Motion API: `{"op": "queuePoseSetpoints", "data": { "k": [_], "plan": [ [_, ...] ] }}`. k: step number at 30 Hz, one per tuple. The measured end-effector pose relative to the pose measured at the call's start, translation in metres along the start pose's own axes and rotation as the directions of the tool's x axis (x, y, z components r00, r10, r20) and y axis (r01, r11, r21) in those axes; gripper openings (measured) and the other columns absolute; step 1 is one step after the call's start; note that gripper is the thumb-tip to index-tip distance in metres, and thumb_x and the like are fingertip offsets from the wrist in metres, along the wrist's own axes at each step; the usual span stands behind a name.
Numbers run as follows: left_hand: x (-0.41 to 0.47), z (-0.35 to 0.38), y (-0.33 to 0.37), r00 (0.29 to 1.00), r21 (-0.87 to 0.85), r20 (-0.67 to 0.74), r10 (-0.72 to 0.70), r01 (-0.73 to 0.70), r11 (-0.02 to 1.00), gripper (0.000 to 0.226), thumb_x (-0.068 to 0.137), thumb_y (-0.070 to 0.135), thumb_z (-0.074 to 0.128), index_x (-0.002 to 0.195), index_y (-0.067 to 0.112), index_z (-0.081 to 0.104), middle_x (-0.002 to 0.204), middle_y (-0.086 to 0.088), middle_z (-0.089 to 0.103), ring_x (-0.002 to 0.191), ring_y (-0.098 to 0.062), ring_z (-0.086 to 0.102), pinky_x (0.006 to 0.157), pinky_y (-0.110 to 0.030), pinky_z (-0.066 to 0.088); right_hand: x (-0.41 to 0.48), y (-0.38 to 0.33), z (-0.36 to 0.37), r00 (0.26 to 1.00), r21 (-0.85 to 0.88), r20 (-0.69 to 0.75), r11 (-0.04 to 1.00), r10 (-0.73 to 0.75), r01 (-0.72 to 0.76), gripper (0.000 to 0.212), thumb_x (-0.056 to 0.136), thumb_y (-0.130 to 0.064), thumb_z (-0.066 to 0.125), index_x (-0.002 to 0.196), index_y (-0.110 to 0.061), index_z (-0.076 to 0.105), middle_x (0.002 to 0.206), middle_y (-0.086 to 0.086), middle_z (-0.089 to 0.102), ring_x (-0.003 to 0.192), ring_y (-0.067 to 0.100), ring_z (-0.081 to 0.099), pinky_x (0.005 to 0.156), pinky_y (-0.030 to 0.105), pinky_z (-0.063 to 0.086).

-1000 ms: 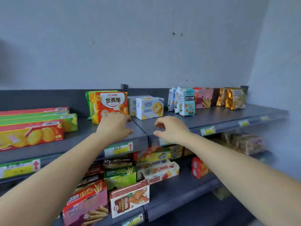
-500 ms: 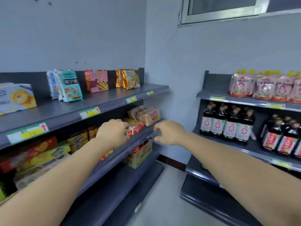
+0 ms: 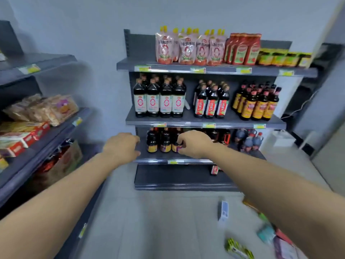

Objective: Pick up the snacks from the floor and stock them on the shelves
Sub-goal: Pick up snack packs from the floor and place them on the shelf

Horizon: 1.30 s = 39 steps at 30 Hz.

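i see my left hand (image 3: 121, 146) and right hand (image 3: 194, 144) held out empty, fingers loosely curled, before the bottle shelves (image 3: 205, 125), snack packs (image 3: 223, 211) scattered on the floor (image 3: 158, 221).

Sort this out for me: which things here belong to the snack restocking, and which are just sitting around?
Part of the job:
- box, green packet and teal packet on the floor
- snack shelves on the left
- left hand and right hand, both empty

Just sitting around:
- sauce bottles
- red pouches
- ketchup packs
- jars
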<state>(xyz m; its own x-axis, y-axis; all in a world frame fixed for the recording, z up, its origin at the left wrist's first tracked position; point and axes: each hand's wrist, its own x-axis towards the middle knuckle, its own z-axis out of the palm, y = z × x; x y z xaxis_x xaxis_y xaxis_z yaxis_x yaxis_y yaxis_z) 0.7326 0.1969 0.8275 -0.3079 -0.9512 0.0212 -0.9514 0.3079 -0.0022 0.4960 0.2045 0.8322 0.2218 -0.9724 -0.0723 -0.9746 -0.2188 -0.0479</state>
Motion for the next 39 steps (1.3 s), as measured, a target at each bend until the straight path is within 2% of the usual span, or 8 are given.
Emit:
{"op": "queuePoseSetpoints", "data": {
  "k": [6,10,15,18,21,29,33,39],
  "plan": [
    [0.078,0.037,0.060,0.972,-0.023,0.055,0.227,-0.226,0.974,0.039,0.090,0.039,0.060,0.125,0.022,0.057,0.117,-0.003,0.056,0.110,-0.024,0.054,0.082,-0.034,0.049,-0.017,0.079,0.030,0.969,0.002,0.059,0.971,0.240,-0.240,0.031,0.089,-0.037,0.061,0.111,-0.014,0.061,0.107,0.005,0.064,0.101,0.029,0.059,0.079,0.039,0.053],
    [0.123,0.062,0.115,0.920,-0.047,0.113,0.375,-0.372,0.927,0.037,0.090,0.040,0.059,0.122,0.021,0.059,0.113,-0.003,0.057,0.106,-0.024,0.055,0.083,-0.039,0.052,-0.034,0.131,0.050,0.898,0.018,0.099,0.901,0.429,-0.433,0.030,0.085,-0.035,0.063,0.109,-0.017,0.063,0.108,0.006,0.065,0.100,0.029,0.060,0.083,0.043,0.054],
    [0.163,0.097,0.178,0.851,-0.089,0.176,0.495,-0.487,0.869,0.041,0.091,0.039,0.058,0.129,0.024,0.054,0.126,-0.002,0.054,0.118,-0.023,0.051,0.085,-0.036,0.049,-0.062,0.184,0.077,0.794,0.001,0.167,0.805,0.584,-0.593,0.034,0.088,-0.032,0.058,0.119,-0.020,0.060,0.118,0.004,0.061,0.108,0.026,0.057,0.088,0.039,0.051],
    [0.183,0.120,0.219,0.805,-0.111,0.203,0.557,-0.546,0.830,0.038,0.089,0.036,0.059,0.125,0.024,0.057,0.125,0.000,0.056,0.115,-0.022,0.053,0.081,-0.033,0.048,-0.080,0.217,0.096,0.724,0.021,0.195,0.736,0.661,-0.677,0.032,0.088,-0.032,0.056,0.117,-0.021,0.062,0.116,0.004,0.062,0.109,0.027,0.058,0.088,0.039,0.052],
    [0.206,0.144,0.263,0.763,-0.135,0.239,0.601,-0.587,0.798,0.034,0.088,0.033,0.058,0.119,0.021,0.060,0.120,-0.001,0.059,0.110,-0.023,0.056,0.080,-0.034,0.051,-0.094,0.253,0.116,0.670,0.007,0.222,0.686,0.708,-0.728,0.032,0.086,-0.033,0.058,0.115,-0.021,0.063,0.109,0.004,0.065,0.102,0.026,0.061,0.084,0.040,0.054],
    [0.264,0.215,0.384,0.701,-0.173,0.317,0.639,-0.620,0.766,0.025,0.087,0.024,0.055,0.110,0.019,0.062,0.109,-0.001,0.059,0.103,-0.023,0.058,0.076,-0.031,0.048,-0.111,0.366,0.181,0.586,0.031,0.310,0.608,0.749,-0.793,0.040,0.087,-0.044,0.059,0.123,-0.027,0.058,0.122,0.002,0.062,0.110,0.027,0.059,0.088,0.042,0.052],
    [0.283,0.259,0.436,0.670,-0.158,0.356,0.652,-0.644,0.748,0.031,0.091,0.032,0.053,0.119,0.022,0.060,0.121,0.001,0.058,0.112,-0.022,0.057,0.085,-0.031,0.049,-0.117,0.416,0.219,0.543,0.018,0.339,0.572,0.768,-0.820,0.038,0.088,-0.039,0.058,0.124,-0.028,0.059,0.121,-0.001,0.063,0.111,0.024,0.059,0.089,0.036,0.050],
    [0.307,0.329,0.491,0.636,-0.140,0.418,0.649,-0.660,0.738,0.030,0.090,0.035,0.053,0.116,0.022,0.061,0.118,0.000,0.060,0.110,-0.023,0.058,0.085,-0.031,0.048,-0.116,0.473,0.281,0.460,0.050,0.437,0.489,0.773,-0.871,0.035,0.089,-0.038,0.056,0.121,-0.025,0.059,0.120,0.002,0.062,0.112,0.026,0.057,0.085,0.034,0.050]
  ]
}}
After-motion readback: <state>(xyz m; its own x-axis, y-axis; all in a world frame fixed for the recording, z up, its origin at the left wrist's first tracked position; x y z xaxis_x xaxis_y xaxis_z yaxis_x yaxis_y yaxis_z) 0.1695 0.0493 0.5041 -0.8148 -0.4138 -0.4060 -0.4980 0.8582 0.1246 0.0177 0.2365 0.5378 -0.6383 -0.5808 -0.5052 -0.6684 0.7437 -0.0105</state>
